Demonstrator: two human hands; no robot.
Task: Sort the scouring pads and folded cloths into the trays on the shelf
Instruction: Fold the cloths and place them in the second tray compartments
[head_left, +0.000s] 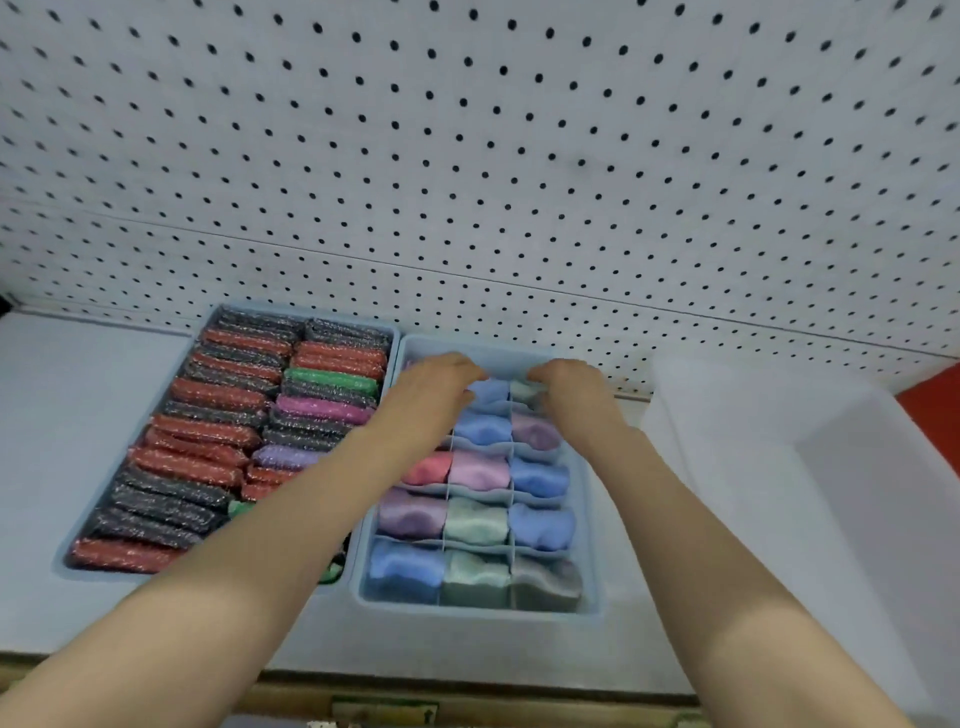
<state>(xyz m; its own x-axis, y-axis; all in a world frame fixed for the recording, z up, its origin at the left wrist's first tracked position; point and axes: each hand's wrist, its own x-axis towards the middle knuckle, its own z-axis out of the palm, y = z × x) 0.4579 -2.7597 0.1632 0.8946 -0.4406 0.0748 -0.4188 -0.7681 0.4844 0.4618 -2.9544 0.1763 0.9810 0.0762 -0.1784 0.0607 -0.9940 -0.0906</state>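
Hands both reach to the far end of the divided tray (589, 525) on the shelf (78, 415). Left hand (431, 387) lies palm down over the far-left cells, fingers bent down into the tray; whether it holds anything cannot be told. Right hand (569, 384) has fingers curled at the far-right cell, pinching a pale green cloth (525, 391) that sits in that cell. Folded cloths (480, 470) fill the other cells, one per cell: blue, lilac, pink, mint, grey. Divided tray stands right of the open tray (62, 564), the two touching or just beside each other. Scouring pads (208, 431) stand on edge in the open tray in two rows, mostly red and dark grey, with a green, a pink and a purple one in the right row. Left forearm crosses the near right corner of the open tray and hides some pads. White bin (831, 467) stands right of the divided tray. Pegboard (467, 156) runs behind the shelf.
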